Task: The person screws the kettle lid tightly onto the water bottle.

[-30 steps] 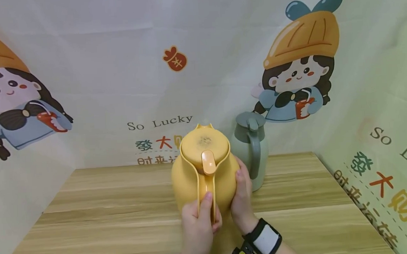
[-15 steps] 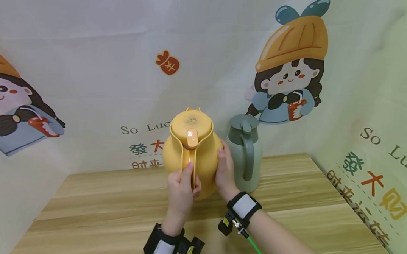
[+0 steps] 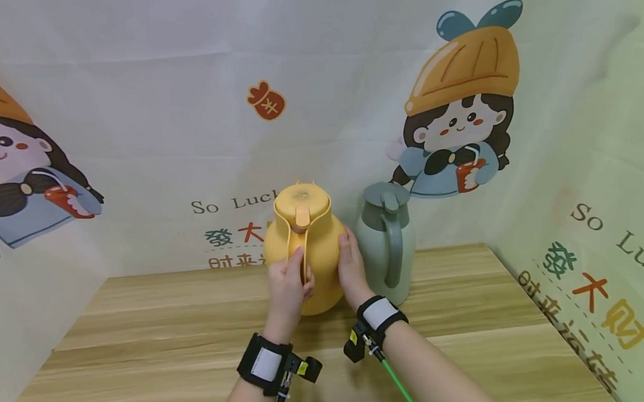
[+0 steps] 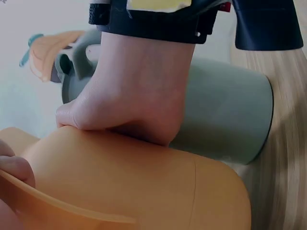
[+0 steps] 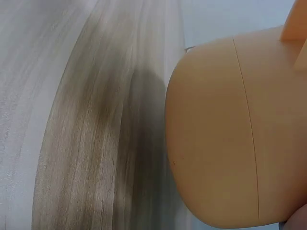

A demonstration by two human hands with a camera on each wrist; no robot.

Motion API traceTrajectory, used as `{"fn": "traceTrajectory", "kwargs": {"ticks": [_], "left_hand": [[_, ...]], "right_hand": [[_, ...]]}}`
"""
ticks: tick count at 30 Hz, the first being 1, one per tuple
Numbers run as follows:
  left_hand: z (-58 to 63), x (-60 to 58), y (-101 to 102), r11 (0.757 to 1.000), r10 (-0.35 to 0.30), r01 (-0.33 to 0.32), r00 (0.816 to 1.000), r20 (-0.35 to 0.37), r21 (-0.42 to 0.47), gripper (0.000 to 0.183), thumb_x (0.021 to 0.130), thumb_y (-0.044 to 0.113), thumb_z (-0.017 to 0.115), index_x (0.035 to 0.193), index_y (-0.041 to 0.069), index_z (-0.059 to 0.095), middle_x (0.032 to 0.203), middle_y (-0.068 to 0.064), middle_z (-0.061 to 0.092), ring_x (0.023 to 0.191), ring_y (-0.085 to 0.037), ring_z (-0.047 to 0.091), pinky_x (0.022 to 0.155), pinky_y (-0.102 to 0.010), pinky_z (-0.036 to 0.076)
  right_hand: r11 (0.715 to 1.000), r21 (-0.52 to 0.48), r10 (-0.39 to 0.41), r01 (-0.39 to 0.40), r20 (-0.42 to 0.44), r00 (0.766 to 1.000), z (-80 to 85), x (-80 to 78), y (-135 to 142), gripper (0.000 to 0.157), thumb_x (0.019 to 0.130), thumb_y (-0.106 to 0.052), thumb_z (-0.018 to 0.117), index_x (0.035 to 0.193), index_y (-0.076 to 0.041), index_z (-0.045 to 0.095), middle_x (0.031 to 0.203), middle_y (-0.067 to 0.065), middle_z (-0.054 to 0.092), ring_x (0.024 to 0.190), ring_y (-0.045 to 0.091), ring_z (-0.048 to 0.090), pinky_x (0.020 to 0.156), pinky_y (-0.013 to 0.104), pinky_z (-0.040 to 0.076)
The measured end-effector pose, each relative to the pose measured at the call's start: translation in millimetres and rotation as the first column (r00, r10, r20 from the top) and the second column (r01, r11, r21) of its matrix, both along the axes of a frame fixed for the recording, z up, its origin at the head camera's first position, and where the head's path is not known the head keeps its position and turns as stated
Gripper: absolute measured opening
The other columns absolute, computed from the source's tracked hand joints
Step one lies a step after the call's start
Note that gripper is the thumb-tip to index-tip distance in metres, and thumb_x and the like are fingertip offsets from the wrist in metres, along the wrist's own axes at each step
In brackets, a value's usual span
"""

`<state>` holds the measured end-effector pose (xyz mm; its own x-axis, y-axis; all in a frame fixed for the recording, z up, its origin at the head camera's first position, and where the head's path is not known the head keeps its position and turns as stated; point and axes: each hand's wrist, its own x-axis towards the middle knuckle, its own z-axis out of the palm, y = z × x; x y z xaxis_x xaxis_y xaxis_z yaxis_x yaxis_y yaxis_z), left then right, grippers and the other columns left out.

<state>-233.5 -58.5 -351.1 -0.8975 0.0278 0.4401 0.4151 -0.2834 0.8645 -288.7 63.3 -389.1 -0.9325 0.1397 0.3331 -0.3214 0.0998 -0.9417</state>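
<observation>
A yellow thermos jug [image 3: 325, 267] stands nearly upright at the back of the wooden table, lid on, handle towards me. My left hand [image 3: 288, 286] grips the handle [image 3: 297, 244], its thumb lying along the top. Against the jug's right side my right hand [image 3: 353, 265] presses with palm and fingers; part of its fingers is hidden behind the body. In the right wrist view the jug's base [image 5: 192, 143] is close over its shadow, and I cannot tell whether it touches the wood. A grey-green thermos jug [image 3: 391, 246] stands upright just right of my right hand.
The wooden table [image 3: 161, 340] runs up to a printed white cloth [image 3: 188, 99] behind the jugs. Another stretch of cloth [image 3: 580, 172] rises along the table's right side. Straps with small cameras [image 3: 264, 365] sit on both wrists, trailing green cables.
Both hands have carried the yellow jug forward, away from me, and slightly left, beside the grey-green jug. Over the last half second its top has dropped and its tilt has lessened.
</observation>
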Motion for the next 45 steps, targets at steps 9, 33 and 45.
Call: {"fn": "traceTrajectory", "kwargs": {"ticks": [9, 33, 45], "left_hand": [[-12.3, -15.5, -2.5, 0.999, -0.012, 0.010, 0.999, 0.044, 0.031, 0.055, 0.100, 0.022, 0.040, 0.050, 0.000, 0.037, 0.037, 0.002, 0.032, 0.030, -0.011, 0.028, 0.030, -0.022, 0.023], [-13.6, -34.3, -2.6, 1.000, 0.000, -0.002, 0.994, 0.107, 0.020, 0.054, 0.101, 0.021, 0.039, 0.049, 0.004, 0.039, 0.037, 0.002, 0.031, 0.030, -0.011, 0.028, 0.031, -0.023, 0.022], [-14.4, -34.4, -5.2, 1.000, -0.021, 0.019, 0.994, 0.106, 0.015, 0.053, 0.101, 0.022, 0.038, 0.051, 0.004, 0.040, 0.037, 0.001, 0.032, 0.032, -0.011, 0.030, 0.032, -0.022, 0.025]], "right_hand": [[1.000, -0.006, 0.010, -0.010, 0.071, 0.997, -3.8, -3.7, -2.6, 0.050, 0.102, -0.043, 0.025, 0.141, -0.011, 0.027, 0.140, 0.010, 0.033, 0.126, 0.024, 0.030, 0.104, 0.045, 0.023], [1.000, 0.020, -0.007, 0.002, 0.252, 0.968, -14.1, -19.3, -2.8, 0.068, 0.097, -0.056, 0.021, 0.140, -0.004, 0.028, 0.142, 0.012, 0.031, 0.128, 0.025, 0.026, 0.106, 0.042, 0.019], [1.000, 0.003, 0.007, -0.009, 0.355, 0.935, -4.5, -9.7, -1.0, 0.074, 0.093, -0.064, 0.023, 0.138, -0.006, 0.034, 0.141, 0.010, 0.033, 0.128, 0.025, 0.028, 0.105, 0.043, 0.021]]}}
